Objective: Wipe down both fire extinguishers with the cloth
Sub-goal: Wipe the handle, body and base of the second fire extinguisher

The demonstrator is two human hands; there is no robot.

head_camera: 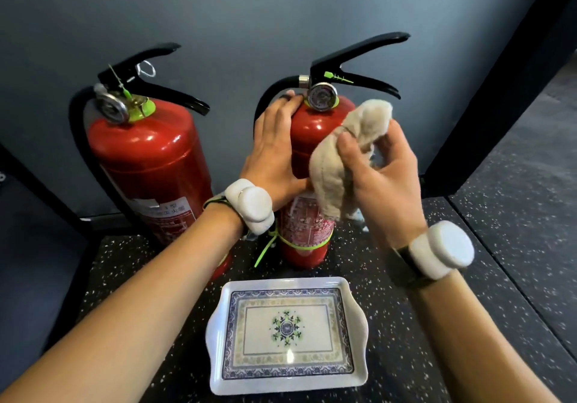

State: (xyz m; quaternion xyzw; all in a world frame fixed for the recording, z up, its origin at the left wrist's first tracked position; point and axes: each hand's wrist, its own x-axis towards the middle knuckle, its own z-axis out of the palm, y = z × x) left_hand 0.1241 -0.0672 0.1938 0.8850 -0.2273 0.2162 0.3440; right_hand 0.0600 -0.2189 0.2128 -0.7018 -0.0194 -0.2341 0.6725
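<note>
Two red fire extinguishers stand upright side by side on a dark speckled tabletop (406, 293), against a matte grey-blue wall (281, 2).

- Left extinguisher (150, 152): glossy steel cylinder with a domed shoulder, black lever handles, a round metal gauge and a lime collar. A black hose curves down its left side.
- Right extinguisher (312, 121): slimmer, same build. A lime tie (299, 245) circles it low down, with a loose tail.
- Left hand (274, 149): clasps the right extinguisher's shoulder. The fingers are pressed together and run up to the neck, with the thumb stretched across the front. There is a dark ring on one finger.
- Right hand (384, 168): pinches the cloth (337, 159) between thumb and curled fingers.
- Cloth: beige, nubbly and bunched. It sits in front of the right extinguisher's upper body, and its lower fold hangs over the label (contact with the metal cannot be confirmed).
- Tray (287, 282): nearest the person. It is white, glossy and rectangular with scalloped ends, printed with a blue and yellow border and a green medallion.
- White pods: one rounded, foam-like pod on each wrist, left pod (249, 209) and right pod (443, 252).

The left forearm hides the left extinguisher's base. Hands and cloth cover much of the right cylinder. The label print is too small to read.
</note>
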